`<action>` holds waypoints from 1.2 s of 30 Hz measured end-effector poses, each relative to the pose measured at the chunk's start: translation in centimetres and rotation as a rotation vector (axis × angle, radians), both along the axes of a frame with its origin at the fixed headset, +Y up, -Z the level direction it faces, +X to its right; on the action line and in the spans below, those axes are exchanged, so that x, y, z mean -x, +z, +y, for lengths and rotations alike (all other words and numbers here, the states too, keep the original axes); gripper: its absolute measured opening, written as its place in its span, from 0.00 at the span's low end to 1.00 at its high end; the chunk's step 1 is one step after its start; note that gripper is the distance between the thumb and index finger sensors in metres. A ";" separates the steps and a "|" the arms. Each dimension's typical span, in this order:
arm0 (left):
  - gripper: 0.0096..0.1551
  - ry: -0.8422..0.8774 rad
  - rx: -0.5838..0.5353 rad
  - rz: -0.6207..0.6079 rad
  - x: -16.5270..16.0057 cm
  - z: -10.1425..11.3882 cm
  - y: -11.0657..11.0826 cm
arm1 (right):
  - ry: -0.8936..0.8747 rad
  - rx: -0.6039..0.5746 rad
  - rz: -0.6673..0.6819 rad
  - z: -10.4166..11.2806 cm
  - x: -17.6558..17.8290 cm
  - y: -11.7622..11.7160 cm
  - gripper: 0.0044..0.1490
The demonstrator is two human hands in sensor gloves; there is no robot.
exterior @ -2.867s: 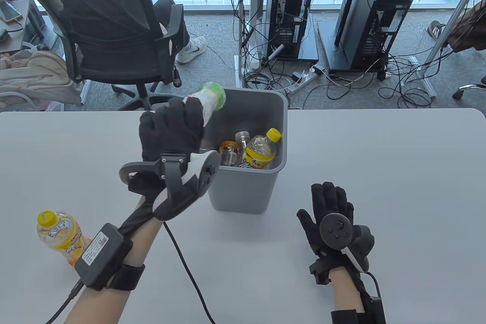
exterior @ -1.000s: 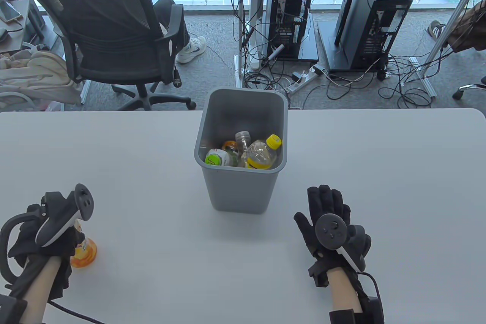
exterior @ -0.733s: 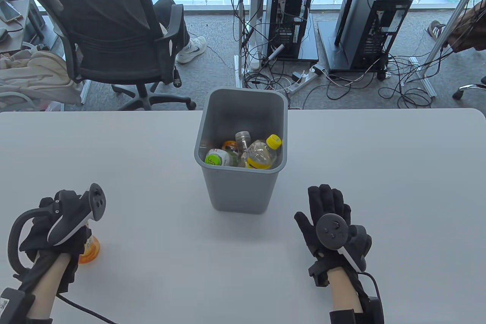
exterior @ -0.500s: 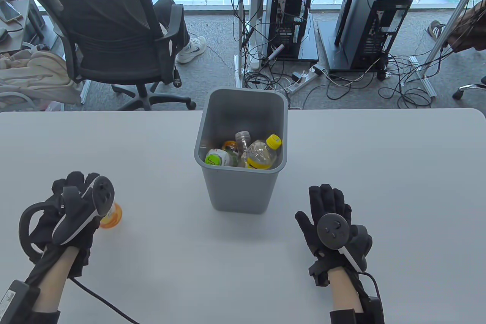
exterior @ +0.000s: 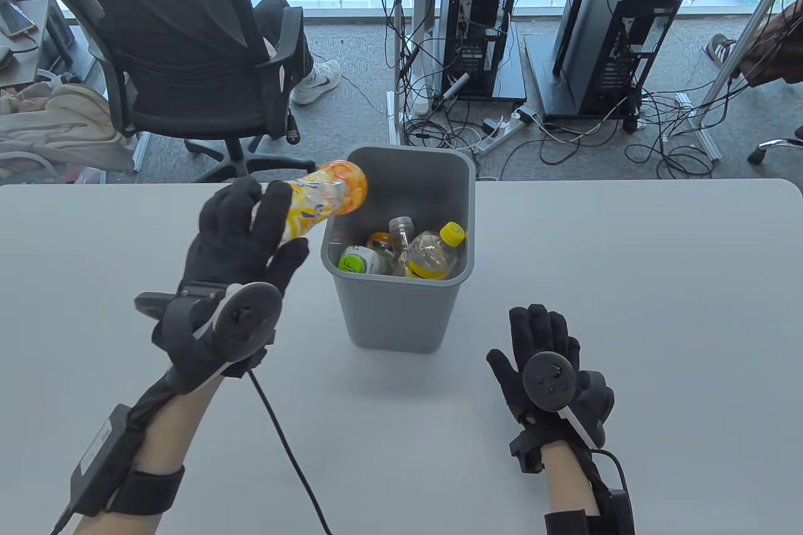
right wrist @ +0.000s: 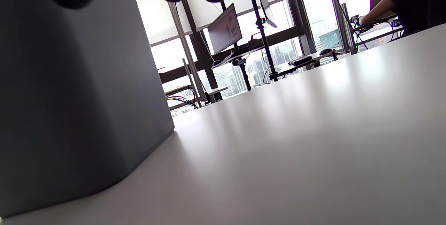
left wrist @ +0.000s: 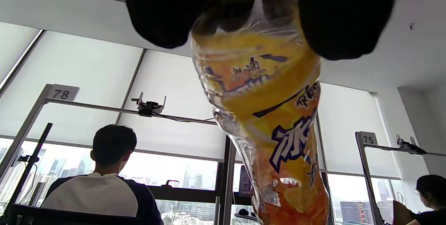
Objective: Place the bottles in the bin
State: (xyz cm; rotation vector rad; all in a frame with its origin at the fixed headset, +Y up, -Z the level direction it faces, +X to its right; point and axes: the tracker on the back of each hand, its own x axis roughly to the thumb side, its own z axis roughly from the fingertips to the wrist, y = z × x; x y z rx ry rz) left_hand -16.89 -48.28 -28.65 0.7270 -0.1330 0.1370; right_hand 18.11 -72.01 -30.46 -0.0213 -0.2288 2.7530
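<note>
My left hand (exterior: 241, 234) grips an orange-labelled bottle (exterior: 323, 195) and holds it tilted, its base over the left rim of the grey bin (exterior: 401, 315). In the left wrist view the bottle (left wrist: 271, 120) hangs from my fingers (left wrist: 156, 12). The bin holds several bottles: a green-capped one (exterior: 356, 261), a yellow-capped one (exterior: 433, 254) and a clear one (exterior: 400, 230). My right hand (exterior: 542, 350) rests flat on the table, fingers spread, to the right of the bin. The right wrist view shows the bin wall (right wrist: 69, 96) close by.
The white table (exterior: 627, 259) carries only the bin. Beyond its far edge stand an office chair (exterior: 182, 58) with a seated person, computer towers (exterior: 477, 27) and floor cables.
My left hand has lifted the orange bottle from the table's front left and carried it up and right to the bin's rim. Earlier a green-capped bottle went into the bin. The right hand has stayed still.
</note>
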 end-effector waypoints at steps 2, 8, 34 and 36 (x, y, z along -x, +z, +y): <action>0.43 0.003 0.041 -0.021 -1.9 -0.6 -0.8 | 0.000 -0.002 0.001 0.1 0.0 0.0 0.48; 0.39 -0.148 0.175 -0.068 -6.9 -5.0 -3.7 | -0.015 -0.012 0.000 0.4 -0.1 0.0 0.48; 0.45 0.000 0.439 0.162 9.6 -21.1 0.1 | 0.138 -0.052 0.075 0.1 2.8 0.5 0.51; 0.46 -0.009 0.458 0.172 10.1 -22.8 0.4 | 0.153 -0.048 0.094 0.1 3.4 0.6 0.51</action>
